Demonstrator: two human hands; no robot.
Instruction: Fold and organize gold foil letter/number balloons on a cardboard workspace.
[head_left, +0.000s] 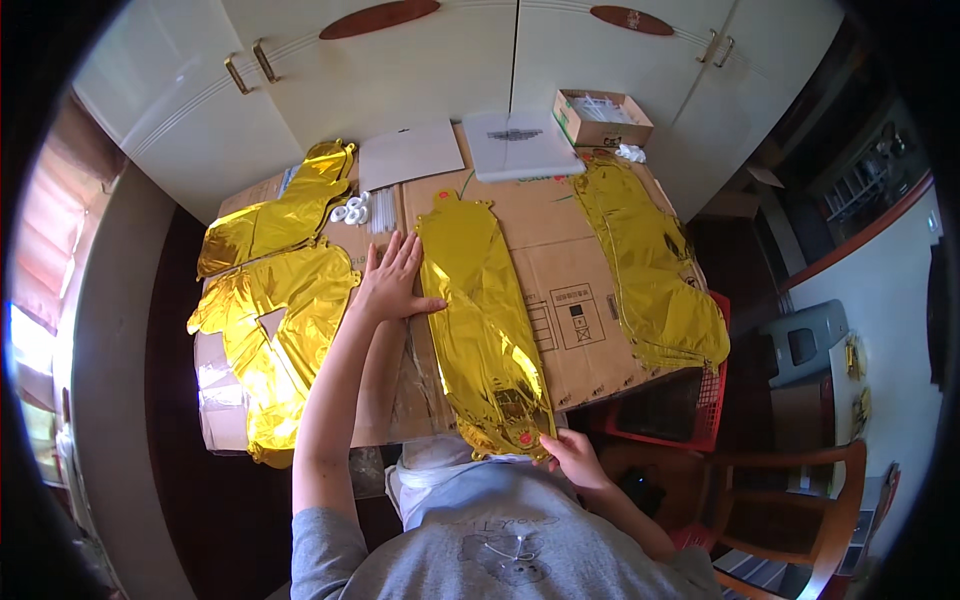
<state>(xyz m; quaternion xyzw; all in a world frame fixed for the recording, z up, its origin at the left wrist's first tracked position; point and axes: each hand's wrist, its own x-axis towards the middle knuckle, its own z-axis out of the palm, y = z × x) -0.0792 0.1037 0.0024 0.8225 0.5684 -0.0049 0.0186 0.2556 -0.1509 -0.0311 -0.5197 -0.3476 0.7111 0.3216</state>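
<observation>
A flat, uninflated gold foil balloon [478,300] lies lengthwise on the cardboard in front of me, its near end at the table's front edge. My left hand [390,285] is spread flat with fingers apart, its thumb resting over the balloon's left edge. At the near right corner, my right hand [577,458] pinches the balloon's edge beside a small red round mark. More gold foil balloons lie flat on the left: one farther back [280,218], another nearer me [290,320]. Several stacked gold foil balloons [640,260] lie at the right.
Small white rolls [350,209] and clear thin sticks [383,211] lie left of the middle balloon. Behind are a grey board [412,153], a pale flat panel [525,147] and a box [610,132] of white sticks. A red crate [716,400] and wooden chair [845,500] stand at right.
</observation>
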